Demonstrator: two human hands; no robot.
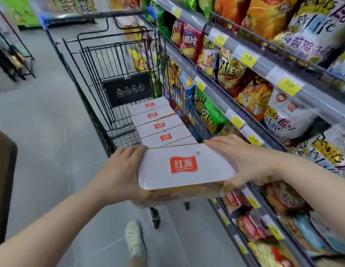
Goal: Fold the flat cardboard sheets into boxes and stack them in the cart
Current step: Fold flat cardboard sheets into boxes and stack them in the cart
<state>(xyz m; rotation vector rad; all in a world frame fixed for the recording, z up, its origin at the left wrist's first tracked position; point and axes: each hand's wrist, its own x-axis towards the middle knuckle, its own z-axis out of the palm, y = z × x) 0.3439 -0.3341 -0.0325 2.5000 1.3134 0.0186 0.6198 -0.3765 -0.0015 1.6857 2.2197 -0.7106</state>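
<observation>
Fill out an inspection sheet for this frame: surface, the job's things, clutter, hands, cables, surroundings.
Surface: grey aisle floor; no table seen.
Job's things: one white box with red logo held above the near end of the black wire cart; four like boxes in a row in the cart basket.
Clutter: nothing seen.
Hands: left hand grips the box's left end; right hand grips its right end, fingers over the top edge.
Cables: nothing seen.
Surroundings: snack shelves with yellow price tags close on the right; a wire rack at far left; person's light shoe below.
</observation>
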